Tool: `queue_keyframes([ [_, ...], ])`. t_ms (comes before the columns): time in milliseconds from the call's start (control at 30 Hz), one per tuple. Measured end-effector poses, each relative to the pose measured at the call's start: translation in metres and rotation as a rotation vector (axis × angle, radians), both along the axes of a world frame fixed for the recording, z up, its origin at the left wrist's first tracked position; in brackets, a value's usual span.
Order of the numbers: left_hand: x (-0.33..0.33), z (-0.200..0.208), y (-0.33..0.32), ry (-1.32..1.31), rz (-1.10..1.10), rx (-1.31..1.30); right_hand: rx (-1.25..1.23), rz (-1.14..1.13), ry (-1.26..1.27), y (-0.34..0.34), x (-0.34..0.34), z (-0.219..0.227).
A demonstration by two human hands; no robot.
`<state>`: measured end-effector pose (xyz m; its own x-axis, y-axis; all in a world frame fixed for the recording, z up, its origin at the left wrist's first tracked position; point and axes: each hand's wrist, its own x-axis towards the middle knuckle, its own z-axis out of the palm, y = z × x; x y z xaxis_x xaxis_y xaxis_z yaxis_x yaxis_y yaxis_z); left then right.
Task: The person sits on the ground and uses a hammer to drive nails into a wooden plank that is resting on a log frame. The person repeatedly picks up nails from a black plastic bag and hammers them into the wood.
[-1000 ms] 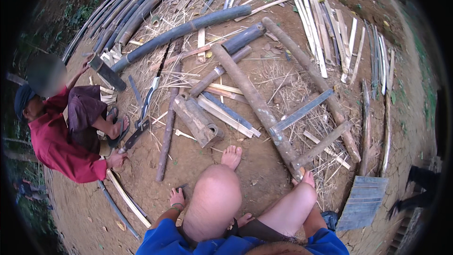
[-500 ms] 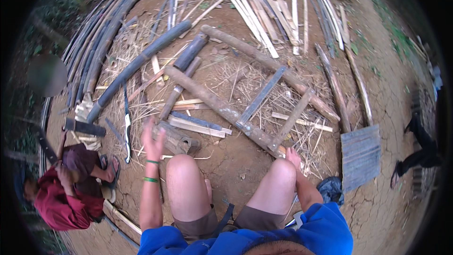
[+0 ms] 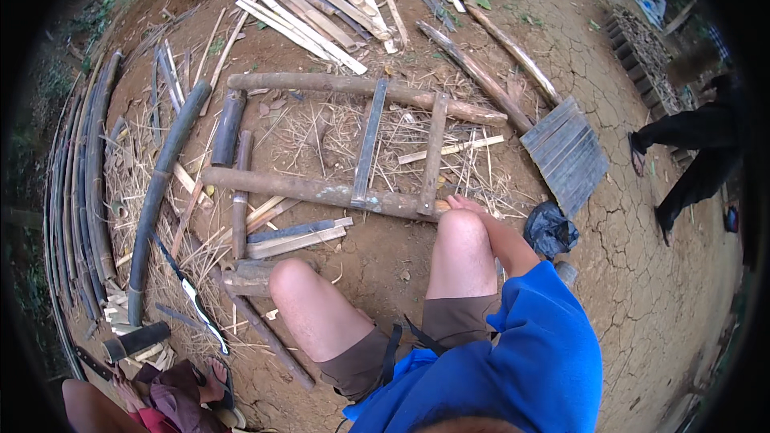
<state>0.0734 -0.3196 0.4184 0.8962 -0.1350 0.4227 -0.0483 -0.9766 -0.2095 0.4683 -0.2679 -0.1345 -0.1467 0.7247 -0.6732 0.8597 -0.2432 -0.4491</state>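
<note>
My right hand [image 3: 469, 205] is beside my right knee, its fingers closed over the near right end of a thick brown wooden pole [image 3: 313, 190]. The knee hides part of the hand. This pole lies on the ground as the near side of a ladder-like frame. A second brown pole [image 3: 321, 83] forms its far side. A dark flat slat [image 3: 371, 144] and a brown slat [image 3: 434, 152] cross between the two. At the left end, a dark bamboo piece [image 3: 228, 128] and a thinner brown stick [image 3: 241, 212] lie across. My left hand is out of view.
A person's hand [image 3: 124, 391] and sandalled foot [image 3: 218, 381] are at the lower left, near a white-handled saw [image 3: 192, 301]. Split bamboo strips [image 3: 305, 20] lie at the back, long bamboo poles [image 3: 100, 184] at the left. A black bag [image 3: 550, 231] and woven panel [image 3: 565, 156] lie right.
My view has swung to the right and tilted. My raised left hand has left the picture, while my right hand stays at the pole's end. The person at the left now shows only partly.
</note>
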Motion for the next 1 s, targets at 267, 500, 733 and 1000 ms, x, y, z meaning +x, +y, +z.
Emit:
queue_keyframes([
  [267, 0.019, -0.057, 0.033, 0.149, 0.025, -0.077, 0.175, 0.161, -0.091, -0.018, 0.025, -0.015],
  [500, 0.026, -0.068, 0.047, 0.21, 0.03, -0.064, 0.327, 0.211, -0.071, -0.025, 0.024, -0.019],
  [733, 0.034, -0.066, 0.047, 0.16, 0.001, -0.025, 0.659, 0.281, -0.138, -0.037, 0.05, -0.023],
  [1000, -0.006, -0.08, 0.034, 0.008, 0.076, 0.062, 0.347, 0.257, -0.07, -0.024, 0.014, 0.047],
])
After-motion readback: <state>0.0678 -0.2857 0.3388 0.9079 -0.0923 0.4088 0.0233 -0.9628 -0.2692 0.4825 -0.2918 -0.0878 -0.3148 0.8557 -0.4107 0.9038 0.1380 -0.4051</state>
